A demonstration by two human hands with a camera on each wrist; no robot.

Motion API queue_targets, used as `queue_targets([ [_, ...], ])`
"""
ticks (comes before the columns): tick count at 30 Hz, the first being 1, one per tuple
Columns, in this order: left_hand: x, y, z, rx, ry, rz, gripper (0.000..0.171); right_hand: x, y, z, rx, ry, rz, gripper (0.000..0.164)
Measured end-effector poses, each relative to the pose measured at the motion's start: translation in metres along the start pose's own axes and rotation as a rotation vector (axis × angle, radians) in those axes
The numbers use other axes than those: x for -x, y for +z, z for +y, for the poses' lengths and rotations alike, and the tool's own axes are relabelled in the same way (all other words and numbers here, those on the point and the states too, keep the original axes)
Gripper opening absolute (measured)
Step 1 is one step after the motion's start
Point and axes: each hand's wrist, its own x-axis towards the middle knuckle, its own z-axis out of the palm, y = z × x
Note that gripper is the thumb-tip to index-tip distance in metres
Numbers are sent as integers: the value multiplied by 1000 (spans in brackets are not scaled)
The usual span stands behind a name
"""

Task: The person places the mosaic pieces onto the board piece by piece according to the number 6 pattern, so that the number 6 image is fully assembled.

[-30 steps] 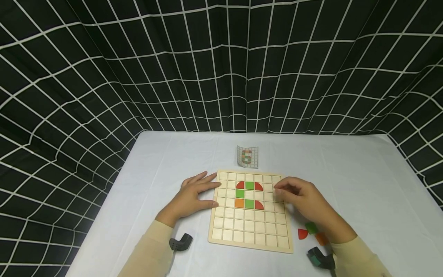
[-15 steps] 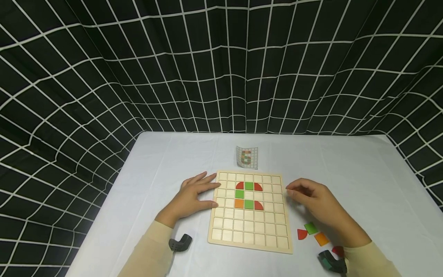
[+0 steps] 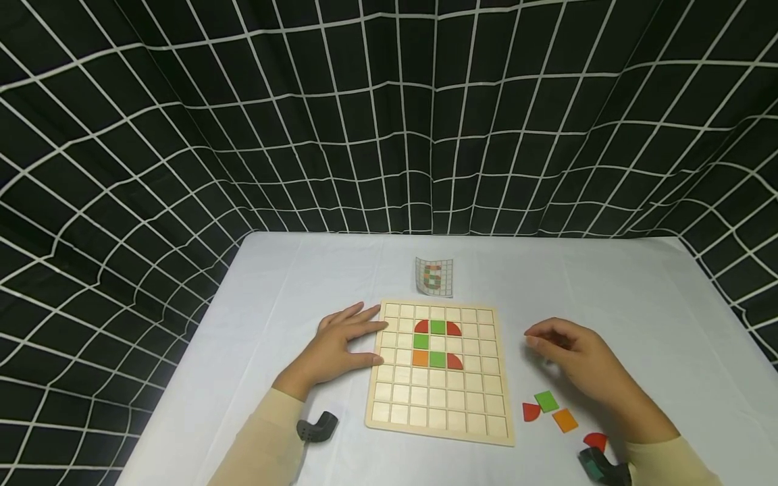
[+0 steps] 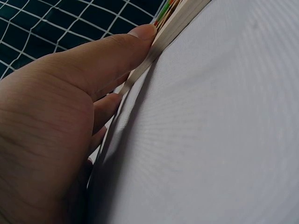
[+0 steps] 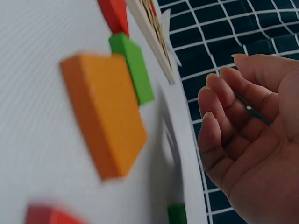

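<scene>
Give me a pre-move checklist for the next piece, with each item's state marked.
1. Left hand on the board: ok, it touches the left edge.
2. Right hand free to pick up: ok, it holds nothing.
3. Right hand at a loose piece: not ok, it is apart from the orange tile and the green tile.
4. Pieces available off the board: ok, these two tiles and a red quarter-round lie to its right.
5. Pattern card uncovered: ok, it lies beyond the board's far edge.
6. Card's pattern readable cell by cell: cannot tell, too small here.
</scene>
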Motion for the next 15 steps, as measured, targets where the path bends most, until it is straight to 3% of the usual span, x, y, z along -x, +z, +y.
queue_targets([
  [15, 0, 2, -3, -6, 15, 12, 68, 17, -20, 24, 99, 82, 33, 20],
])
